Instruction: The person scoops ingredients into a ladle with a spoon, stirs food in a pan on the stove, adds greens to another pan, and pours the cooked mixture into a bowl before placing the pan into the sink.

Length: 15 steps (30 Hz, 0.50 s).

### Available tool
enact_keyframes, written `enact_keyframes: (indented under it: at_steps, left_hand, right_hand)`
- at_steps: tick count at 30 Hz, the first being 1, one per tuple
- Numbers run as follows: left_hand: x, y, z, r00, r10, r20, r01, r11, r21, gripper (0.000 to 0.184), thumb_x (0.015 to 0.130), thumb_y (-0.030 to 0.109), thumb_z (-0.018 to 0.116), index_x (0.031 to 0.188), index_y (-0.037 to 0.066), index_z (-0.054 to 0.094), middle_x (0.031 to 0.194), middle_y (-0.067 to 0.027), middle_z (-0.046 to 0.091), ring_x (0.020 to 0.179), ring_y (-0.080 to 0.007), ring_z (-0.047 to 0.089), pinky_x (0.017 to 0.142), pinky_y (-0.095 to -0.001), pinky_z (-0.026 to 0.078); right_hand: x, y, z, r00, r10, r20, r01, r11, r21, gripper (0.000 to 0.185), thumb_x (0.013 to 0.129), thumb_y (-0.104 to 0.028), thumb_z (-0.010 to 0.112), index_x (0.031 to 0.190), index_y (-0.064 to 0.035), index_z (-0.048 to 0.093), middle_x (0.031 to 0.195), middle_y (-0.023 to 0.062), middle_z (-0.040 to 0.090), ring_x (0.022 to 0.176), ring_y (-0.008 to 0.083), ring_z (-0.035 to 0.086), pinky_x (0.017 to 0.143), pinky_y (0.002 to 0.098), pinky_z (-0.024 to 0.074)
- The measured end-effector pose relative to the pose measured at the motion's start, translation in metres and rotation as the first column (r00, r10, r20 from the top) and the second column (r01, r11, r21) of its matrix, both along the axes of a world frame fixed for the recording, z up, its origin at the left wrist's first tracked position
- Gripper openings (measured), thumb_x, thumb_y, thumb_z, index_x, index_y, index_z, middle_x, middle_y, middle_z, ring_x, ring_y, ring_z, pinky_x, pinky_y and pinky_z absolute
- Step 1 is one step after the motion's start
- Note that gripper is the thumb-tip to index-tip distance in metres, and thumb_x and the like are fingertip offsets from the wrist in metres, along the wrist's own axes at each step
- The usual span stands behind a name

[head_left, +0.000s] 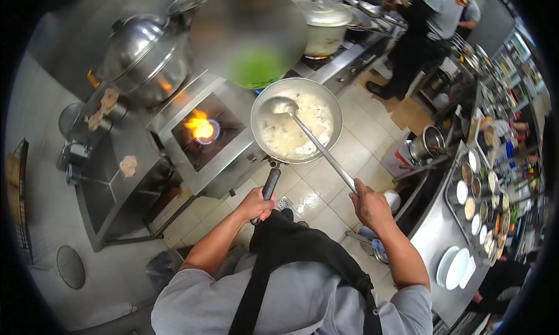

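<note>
My left hand (255, 204) is wrapped round the black handle of a frying pan (339, 121). The pan is held off the stove, over the tiled floor in front of me. Creamy pale food (311, 111) with lumps in it covers the pan's bottom. In my right hand (371, 205) is the long handle of a metal ladle (329, 156). The ladle's bowl rests in the food at the pan's upper left.
Left of the pan, a lit burner (207, 131) shows orange and blue flame. Large pots (323, 32) stand on the stove behind. A worker (428, 32) is at the back right. Ingredient containers (469, 208) and white plates (457, 268) are on the right counter (428, 239).
</note>
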<state>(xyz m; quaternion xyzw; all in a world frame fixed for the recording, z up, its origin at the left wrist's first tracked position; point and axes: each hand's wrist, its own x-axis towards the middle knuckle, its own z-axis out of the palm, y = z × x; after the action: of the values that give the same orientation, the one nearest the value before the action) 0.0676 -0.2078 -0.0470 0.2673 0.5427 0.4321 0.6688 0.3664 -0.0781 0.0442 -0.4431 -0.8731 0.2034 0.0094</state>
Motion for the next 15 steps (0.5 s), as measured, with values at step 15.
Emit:
enact_keyframes:
  at_steps: [15]
  left_hand:
    - [0.204, 0.067, 0.034, 0.889, -0.455, 0.05, 0.454, 0.89, 0.026, 0.02, 0.079, -0.004, 0.059, 0.082, 0.006, 0.042, 0.052, -0.0012, 0.042, 0.034, -0.0104, 0.041, 0.032, -0.0262, 0.032]
  right_hand:
    - [0.28, -0.133, 0.054, 0.835, -0.548, -0.048, 0.548, 0.836, -0.022, 0.036, 0.09, -0.02, 0.055, 0.119, 0.0, 0.05, 0.081, 0.022, 0.062, 0.078, 0.0405, 0.06, 0.068, 0.0473, 0.0468]
